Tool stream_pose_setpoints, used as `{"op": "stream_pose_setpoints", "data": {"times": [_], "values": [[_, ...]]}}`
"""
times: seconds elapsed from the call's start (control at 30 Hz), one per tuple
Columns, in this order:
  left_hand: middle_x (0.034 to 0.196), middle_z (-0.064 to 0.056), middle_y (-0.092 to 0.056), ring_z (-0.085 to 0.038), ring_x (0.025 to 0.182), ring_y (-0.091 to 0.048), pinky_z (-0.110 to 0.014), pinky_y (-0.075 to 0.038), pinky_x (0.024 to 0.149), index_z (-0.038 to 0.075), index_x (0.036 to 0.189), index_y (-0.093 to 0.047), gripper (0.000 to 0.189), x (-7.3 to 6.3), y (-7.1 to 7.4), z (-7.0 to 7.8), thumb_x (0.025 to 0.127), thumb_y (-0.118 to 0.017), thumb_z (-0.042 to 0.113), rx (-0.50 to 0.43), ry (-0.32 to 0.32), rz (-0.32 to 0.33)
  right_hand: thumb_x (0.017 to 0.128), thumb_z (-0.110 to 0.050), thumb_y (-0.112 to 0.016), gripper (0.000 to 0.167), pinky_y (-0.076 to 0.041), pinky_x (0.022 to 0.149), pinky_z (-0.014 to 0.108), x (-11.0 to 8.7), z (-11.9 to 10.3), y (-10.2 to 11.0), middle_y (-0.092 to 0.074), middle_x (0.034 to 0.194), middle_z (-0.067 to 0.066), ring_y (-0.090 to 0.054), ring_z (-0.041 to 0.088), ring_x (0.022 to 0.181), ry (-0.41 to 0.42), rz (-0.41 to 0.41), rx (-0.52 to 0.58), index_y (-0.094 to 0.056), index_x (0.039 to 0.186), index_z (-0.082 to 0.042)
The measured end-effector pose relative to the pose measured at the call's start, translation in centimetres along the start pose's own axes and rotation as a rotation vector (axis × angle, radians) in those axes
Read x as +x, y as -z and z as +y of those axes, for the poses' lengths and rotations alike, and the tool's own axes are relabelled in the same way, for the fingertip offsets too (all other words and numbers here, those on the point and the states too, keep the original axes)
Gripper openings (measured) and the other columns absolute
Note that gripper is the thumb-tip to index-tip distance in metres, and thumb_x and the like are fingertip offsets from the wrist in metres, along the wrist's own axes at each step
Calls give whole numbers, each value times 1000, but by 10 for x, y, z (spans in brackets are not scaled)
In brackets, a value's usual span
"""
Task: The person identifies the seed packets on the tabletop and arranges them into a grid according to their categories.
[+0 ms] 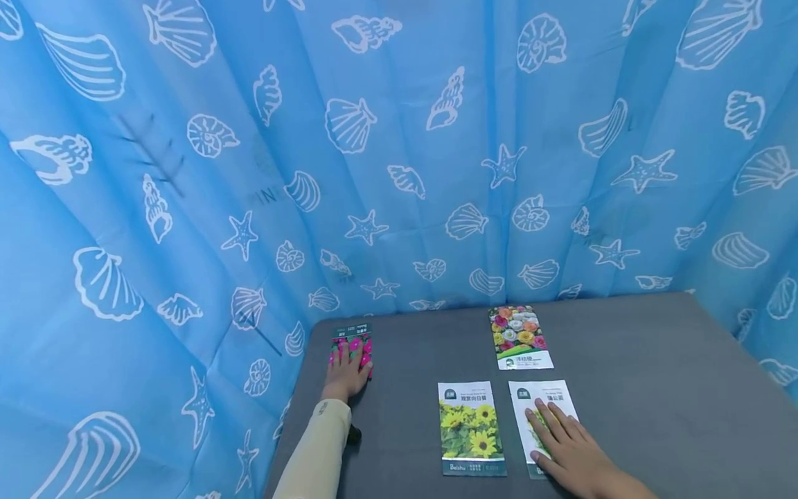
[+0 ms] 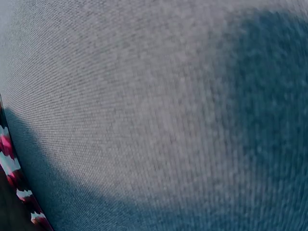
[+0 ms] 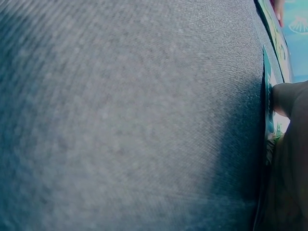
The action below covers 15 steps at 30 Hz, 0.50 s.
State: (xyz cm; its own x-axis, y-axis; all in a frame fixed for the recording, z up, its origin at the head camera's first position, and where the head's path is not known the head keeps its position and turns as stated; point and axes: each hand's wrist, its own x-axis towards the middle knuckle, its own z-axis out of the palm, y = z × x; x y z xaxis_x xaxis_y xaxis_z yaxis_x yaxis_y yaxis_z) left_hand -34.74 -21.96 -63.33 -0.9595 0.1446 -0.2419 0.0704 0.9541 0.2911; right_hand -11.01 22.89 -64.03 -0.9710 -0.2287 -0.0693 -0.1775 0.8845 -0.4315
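At the table's far left corner my left hand (image 1: 346,374) rests with fingers extended on a seed packet with pink flowers (image 1: 356,341). A sliver of that pink packet (image 2: 14,175) shows at the left edge of the left wrist view. My right hand (image 1: 570,447) lies spread over a white seed packet (image 1: 524,396), covering most of its picture; its thumb (image 3: 288,98) touches the packet in the right wrist view. Left of it lies a yellow sunflower seed packet (image 1: 470,430). Behind them is a packet with mixed-coloured flowers (image 1: 519,336).
All packets lie flat on a grey cloth-covered table (image 1: 424,353). A blue curtain (image 1: 399,145) with white shell prints hangs behind the table and along its left side. A small dark object (image 1: 354,435) sits beside the left forearm.
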Motion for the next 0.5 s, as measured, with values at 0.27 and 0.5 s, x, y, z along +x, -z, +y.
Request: {"op": "stream_pose_setpoints", "data": {"times": [0.27, 0.5], "values": [[179, -20, 2, -48, 165, 6, -67, -3, 131, 20, 173, -13, 68, -6, 2, 6, 114, -36, 46, -61, 24, -13, 102, -57, -61, 78, -25, 120, 75, 1, 0, 4, -33, 172, 22, -31, 50, 155, -6, -27, 18, -45, 161, -8], [179, -19, 6, -46, 165, 10, -67, -2, 131, 24, 173, -8, 69, 7, -14, -3, 114, -31, 50, -59, 25, 11, 102, -55, -63, 77, -25, 120, 74, 1, 2, 2, -35, 171, 22, -31, 48, 154, -4, -6, 31, -47, 161, -8]]}}
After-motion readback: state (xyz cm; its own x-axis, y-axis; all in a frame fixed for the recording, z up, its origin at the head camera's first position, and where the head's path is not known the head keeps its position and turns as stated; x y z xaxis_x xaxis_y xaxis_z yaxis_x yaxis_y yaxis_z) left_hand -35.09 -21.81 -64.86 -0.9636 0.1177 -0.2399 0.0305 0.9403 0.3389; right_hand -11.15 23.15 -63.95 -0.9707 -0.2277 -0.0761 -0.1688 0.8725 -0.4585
